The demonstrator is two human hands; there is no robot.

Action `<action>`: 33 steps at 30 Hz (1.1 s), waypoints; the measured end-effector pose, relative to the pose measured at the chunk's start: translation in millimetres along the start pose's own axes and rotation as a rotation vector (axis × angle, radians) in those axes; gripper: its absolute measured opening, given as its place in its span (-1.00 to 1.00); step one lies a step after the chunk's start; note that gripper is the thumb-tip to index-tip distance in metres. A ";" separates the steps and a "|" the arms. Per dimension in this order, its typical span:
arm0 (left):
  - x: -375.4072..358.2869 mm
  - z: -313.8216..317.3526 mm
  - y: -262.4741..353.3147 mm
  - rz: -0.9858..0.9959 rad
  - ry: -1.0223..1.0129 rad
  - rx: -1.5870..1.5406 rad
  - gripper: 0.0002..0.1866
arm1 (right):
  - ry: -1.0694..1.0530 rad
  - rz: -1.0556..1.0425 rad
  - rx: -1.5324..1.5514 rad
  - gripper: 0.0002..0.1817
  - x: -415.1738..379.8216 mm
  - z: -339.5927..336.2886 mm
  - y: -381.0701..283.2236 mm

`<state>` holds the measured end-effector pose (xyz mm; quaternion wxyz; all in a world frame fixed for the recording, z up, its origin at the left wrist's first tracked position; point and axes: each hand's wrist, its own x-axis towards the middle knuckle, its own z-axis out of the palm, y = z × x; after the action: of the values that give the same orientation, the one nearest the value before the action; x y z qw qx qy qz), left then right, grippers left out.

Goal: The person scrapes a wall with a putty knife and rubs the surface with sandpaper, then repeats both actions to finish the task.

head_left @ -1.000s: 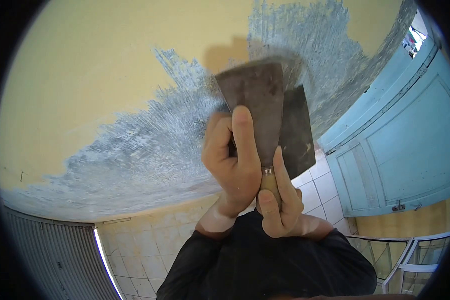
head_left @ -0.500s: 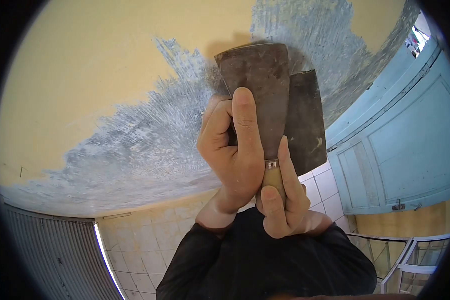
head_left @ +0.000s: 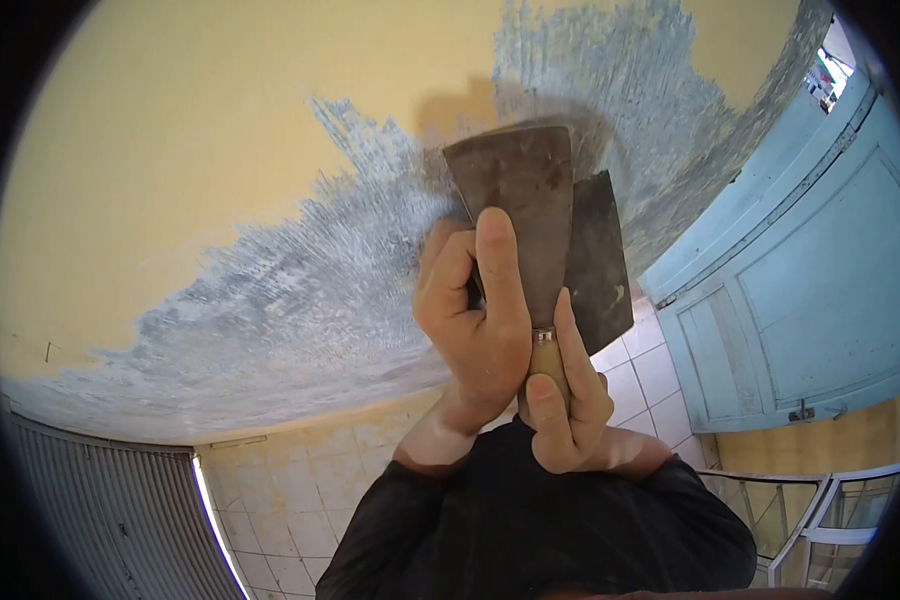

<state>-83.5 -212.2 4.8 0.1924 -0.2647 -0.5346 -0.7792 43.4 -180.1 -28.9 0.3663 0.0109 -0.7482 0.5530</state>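
A paint scraper (head_left: 530, 190) with a broad dark blade and a short wooden handle is raised in front of the wall, blade edge up. My left hand (head_left: 475, 310) is closed around it, thumb flat on the blade's face and fingers curled behind. My right hand (head_left: 573, 415) grips the handle, its index finger stretched up along the ferrule. Behind the scraper sits a second dark flat plate (head_left: 598, 265), jutting out to the right; the left hand and the blade hide much of it. Shadows of the tools fall on the wall above the blade edge.
The wall (head_left: 220, 140) is yellow, with a ragged grey-blue scraped patch (head_left: 290, 290) across it. A light blue door (head_left: 770, 290) stands at the right, glazed frames (head_left: 820, 510) below it. Corrugated grey shutter (head_left: 90, 500) lies lower left, white tiles (head_left: 290, 500) beside it.
Both hands, the scraper and the dark plate have moved down in view, and the shadow above the blade shows larger. The grip looks unchanged.
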 end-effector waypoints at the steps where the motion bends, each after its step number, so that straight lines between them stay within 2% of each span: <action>1: -0.1 1.0 -1.3 0.046 -0.003 0.029 -0.62 | 0.007 0.000 0.006 -0.34 0.5 -1.7 0.4; 4: 6.0 2.6 4.8 -0.049 -0.009 -0.019 -0.62 | -0.045 0.184 0.030 -0.34 0.8 -6.1 -9.8; 7: 8.3 8.7 8.7 -0.035 0.026 -0.087 -0.60 | -0.013 -0.006 -0.006 -0.34 10.4 -5.1 -9.4; 10: -0.2 5.5 2.0 -0.013 0.003 -0.009 -0.59 | -0.052 -0.034 -0.112 -0.33 4.7 -9.2 1.5; 16: -2.9 13.1 4.1 0.038 -0.043 0.023 -0.61 | 0.000 0.006 0.040 -0.35 -0.1 -18.5 0.4; 19: -0.8 20.3 8.7 0.020 -0.045 -0.007 -0.62 | 0.017 -0.047 -0.005 -0.36 1.4 -20.6 0.7; 22: -1.8 21.6 2.3 0.048 -0.045 0.006 -0.63 | -0.014 0.099 0.025 -0.35 -2.1 -22.7 0.3; 25: -10.8 20.9 0.1 -0.012 -0.042 0.033 -0.62 | 0.050 0.005 -0.042 -0.35 -7.2 -19.0 8.0; 33: -11.4 23.0 1.1 -0.040 -0.016 0.083 -0.62 | 0.144 0.036 -0.047 -0.38 -4.6 -16.9 11.9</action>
<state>-69.2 -190.9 5.3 0.1830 -0.2520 -0.5731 -0.7580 50.8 -163.2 -39.2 0.4094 -0.0509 -0.7328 0.5411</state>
